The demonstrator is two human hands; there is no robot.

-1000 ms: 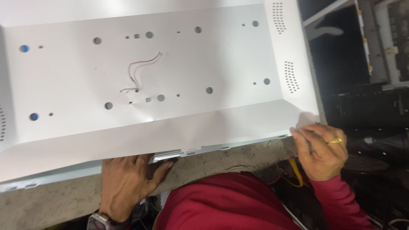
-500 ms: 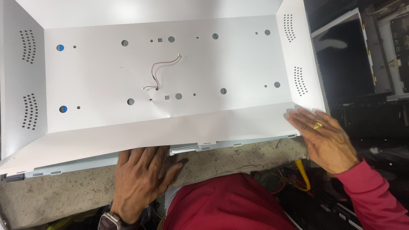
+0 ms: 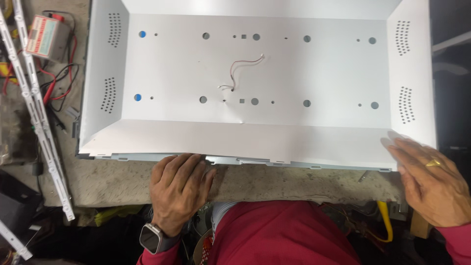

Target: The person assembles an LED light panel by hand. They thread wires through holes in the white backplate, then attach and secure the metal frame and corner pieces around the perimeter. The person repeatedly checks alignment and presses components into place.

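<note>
- A large white sheet-metal panel (image 3: 255, 78), shaped like a shallow tray with sloped side walls, is seen lying face-up on a rough grey worktop (image 3: 122, 179); its near edge runs just in front of the person's body.
- The left hand (image 3: 179, 189) is laid palm-down at the panel's near edge, fingers (image 3: 189, 164) spread flat and closed on nothing, their tips touching the lip; by this hold the panel appears to be steadied rather than lifted.
- The right hand (image 3: 431, 181) is pressed flat on the near right corner, fingers outstretched and gripping nothing, so the corner seems to be held down.
- A watch (image 3: 151, 238) is worn on the left wrist and a gold ring (image 3: 432, 162) on the right hand.
- The panel's surface is smooth and matt, punched with round holes, small square cut-outs and oval vent grilles in the side walls; two holes are filled with blue plugs (image 3: 142, 34).
- A thin, curled red-and-white wire (image 3: 243, 68) is seen emerging near the middle.
- A boxy meter (image 3: 46, 34) with red and black leads is set to the left, beside long narrow white strips (image 3: 37, 113).
</note>
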